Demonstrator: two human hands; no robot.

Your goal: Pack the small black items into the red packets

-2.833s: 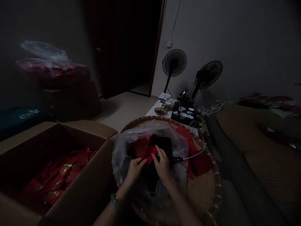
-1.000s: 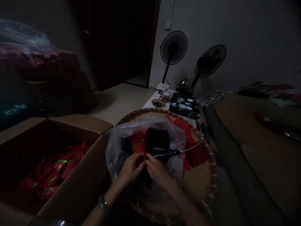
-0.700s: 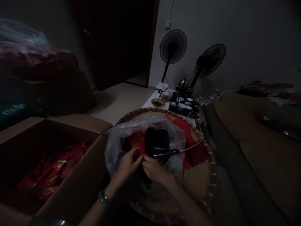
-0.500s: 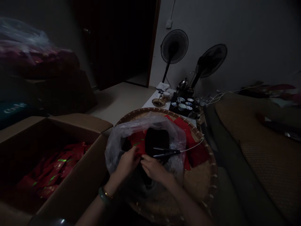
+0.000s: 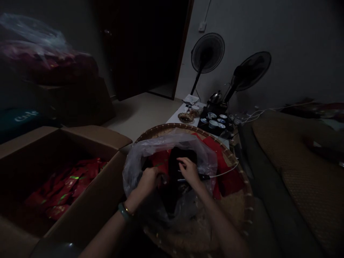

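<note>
Both my hands are inside a clear plastic bag (image 5: 139, 161) that lies in a round woven tray (image 5: 239, 211). My left hand (image 5: 147, 179) is closed on a red packet (image 5: 161, 161) at the bag's left side. Just to its right, my right hand (image 5: 189, 171) reaches over a dark heap (image 5: 184, 156) in the bag, fingers curled; what they hold is hidden. A black tong-like tool (image 5: 202, 176) with a white cord sticks out past my right hand. More red packets (image 5: 215, 147) lie on the tray beyond the bag.
An open cardboard box (image 5: 88, 138) at the left holds several red packets (image 5: 64, 179). Past the tray stands a low table with a tea set (image 5: 213, 120) and two standing fans (image 5: 206, 53). A sofa (image 5: 295, 168) fills the right. Bagged goods (image 5: 45, 53) are stacked at far left.
My right hand has moved up and away from the left, over the dark heap. My left hand has stayed on the red packet. The view has shifted slightly left.
</note>
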